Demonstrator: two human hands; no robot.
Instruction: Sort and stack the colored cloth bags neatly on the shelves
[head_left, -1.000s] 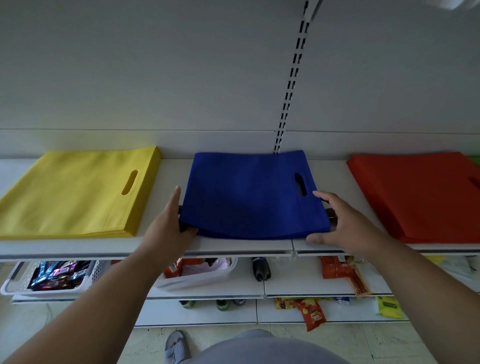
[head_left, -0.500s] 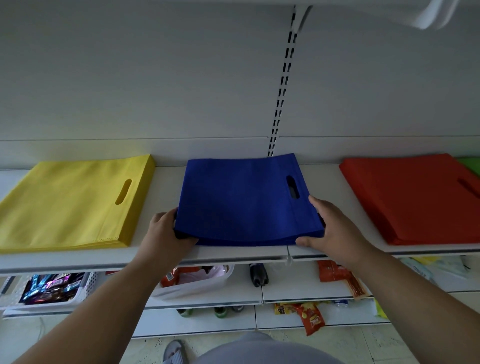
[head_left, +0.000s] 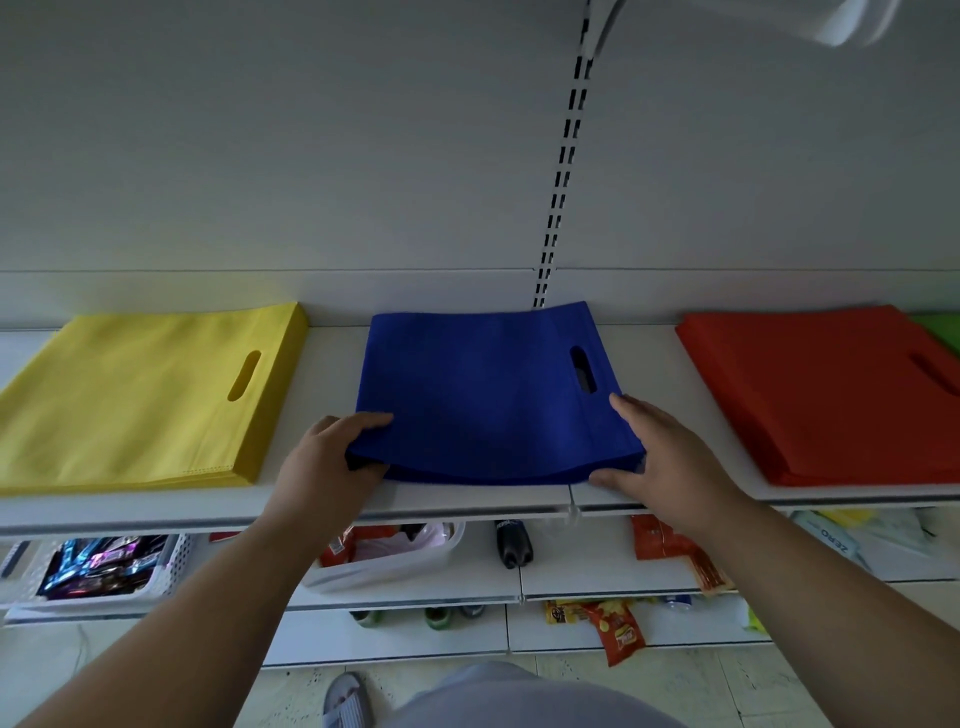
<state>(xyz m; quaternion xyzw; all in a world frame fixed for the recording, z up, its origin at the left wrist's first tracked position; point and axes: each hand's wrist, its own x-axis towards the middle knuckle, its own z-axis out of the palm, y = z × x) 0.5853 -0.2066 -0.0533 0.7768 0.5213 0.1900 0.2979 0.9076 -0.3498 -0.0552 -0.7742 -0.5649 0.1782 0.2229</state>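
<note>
I have both hands on the blue cloth bag stack (head_left: 488, 395), which lies mid-shelf near the front edge of the shelf (head_left: 322, 358). My left hand (head_left: 332, 462) curls around its front-left corner, thumb on top; my right hand (head_left: 660, 452) lies flat against the front-right corner, fingers straight. I judge this grip squares the pile. The yellow stack (head_left: 140, 400) lies toward the shelf's left end, the red stack (head_left: 821, 395) toward its right. White shelving, pale back panel, snacks on lower shelves.

yellow bags (head_left: 140, 395): flat stack, shelf left | blue bags (head_left: 483, 389): centre, front edge sagging | red bags (head_left: 826, 395): right
</note>
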